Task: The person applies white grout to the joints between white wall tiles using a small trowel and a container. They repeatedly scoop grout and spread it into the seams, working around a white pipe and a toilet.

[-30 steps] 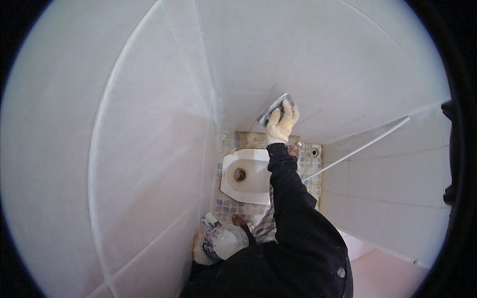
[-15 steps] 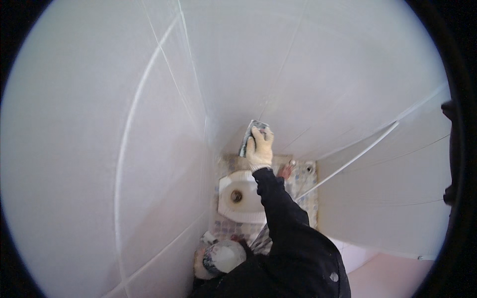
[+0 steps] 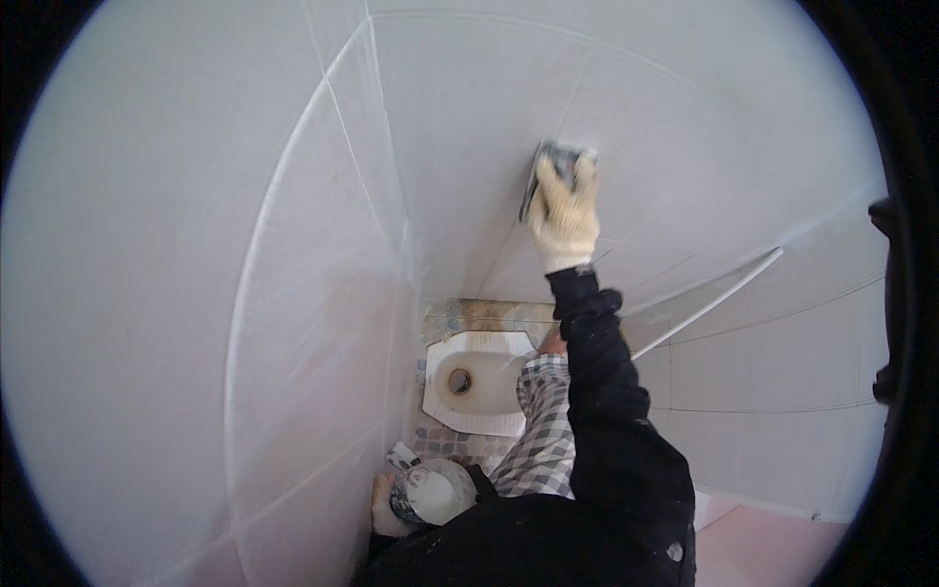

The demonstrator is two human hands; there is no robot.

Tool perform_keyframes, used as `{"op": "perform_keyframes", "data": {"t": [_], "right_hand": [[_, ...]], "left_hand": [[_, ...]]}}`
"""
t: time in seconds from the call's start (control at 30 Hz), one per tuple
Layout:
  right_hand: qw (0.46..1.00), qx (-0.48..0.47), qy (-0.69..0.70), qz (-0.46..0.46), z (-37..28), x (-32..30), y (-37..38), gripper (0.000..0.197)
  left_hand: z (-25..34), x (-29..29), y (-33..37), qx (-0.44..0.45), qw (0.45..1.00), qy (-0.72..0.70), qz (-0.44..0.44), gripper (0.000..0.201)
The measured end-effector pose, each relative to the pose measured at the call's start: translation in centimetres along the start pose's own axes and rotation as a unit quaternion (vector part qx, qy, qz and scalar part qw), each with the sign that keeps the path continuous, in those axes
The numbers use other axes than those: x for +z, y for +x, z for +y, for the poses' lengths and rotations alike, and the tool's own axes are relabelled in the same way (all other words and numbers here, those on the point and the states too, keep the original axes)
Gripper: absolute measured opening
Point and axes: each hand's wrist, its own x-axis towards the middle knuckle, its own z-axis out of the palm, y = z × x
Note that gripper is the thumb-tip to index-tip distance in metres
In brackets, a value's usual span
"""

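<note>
My right hand (image 3: 564,210), in a cream knitted glove, is closed on a grey rectangular hand float (image 3: 567,152). The float lies flat against the light tiled wall (image 3: 469,127) in front of me, over a thin joint line. Low at the left, close to my body, is a round tub (image 3: 435,492) with whitish stuff in it. My left hand (image 3: 384,504) shows in part at the tub's left side, curled against it, with most of its fingers hidden. A small white piece (image 3: 401,455) sticks up beside the tub's rim.
A white squat toilet (image 3: 476,338) is set in the patterned tile floor (image 3: 440,440) below. Tiled walls stand close at left (image 3: 323,323) and right (image 3: 753,372). A white strip (image 3: 709,305) slants along the right corner. My checked trouser leg (image 3: 543,430) is beside the toilet.
My right hand has moved up the wall and to the right with the float. My checked trouser leg now shows more, while the tub stays near my body.
</note>
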Motion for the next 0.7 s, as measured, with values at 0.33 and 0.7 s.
{"op": "perform_keyframes", "data": {"t": [0.33,0.7], "right_hand": [[0.908,0.29,0.083,-0.289,0.8,7.9,-15.9,0.038],[0.948,0.169,0.262,0.06,-4.0,-9.9,11.4,0.03]], "left_hand": [[2.4,1.3,-0.7,0.052,0.969,0.239,0.032,0.064],[1.7,1.8,1.7,-0.062,0.992,0.014,-0.107,0.076]]}}
